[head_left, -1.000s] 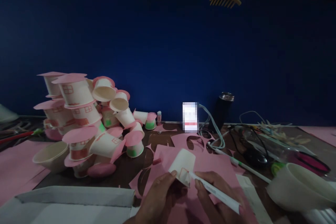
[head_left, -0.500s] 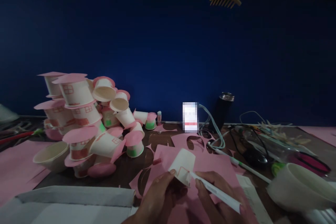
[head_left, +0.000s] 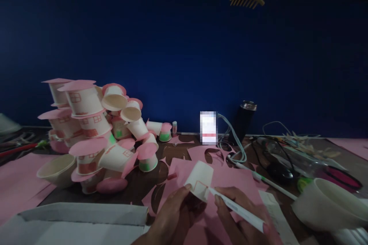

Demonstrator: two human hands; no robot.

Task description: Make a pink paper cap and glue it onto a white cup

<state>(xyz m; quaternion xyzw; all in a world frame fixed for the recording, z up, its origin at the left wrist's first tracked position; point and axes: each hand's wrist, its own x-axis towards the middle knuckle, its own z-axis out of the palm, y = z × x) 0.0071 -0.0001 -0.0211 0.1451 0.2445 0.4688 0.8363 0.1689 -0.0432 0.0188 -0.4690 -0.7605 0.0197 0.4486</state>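
A white paper cup (head_left: 200,175) is tilted in my left hand (head_left: 172,212), with the thumb on its side and the other fingers mostly hidden behind and below. A thin reddish outline is drawn near the cup's rim. My right hand (head_left: 237,210) is closed around a white marker pen (head_left: 243,213), whose tip meets the cup at the right end of that outline. Beneath both hands lies a pink paper sheet (head_left: 230,178).
Stacked paper cups (head_left: 86,101) with pink paper discs and drawn windows rise at left. A white box (head_left: 83,214) lies front left. A lit phone (head_left: 208,128), dark bottle (head_left: 244,122), computer mouse (head_left: 280,172) and white bowl (head_left: 309,206) stand behind and right.
Hands, cup and pen have barely moved. The pen tip has shifted very slightly at the right end of the drawn outline.
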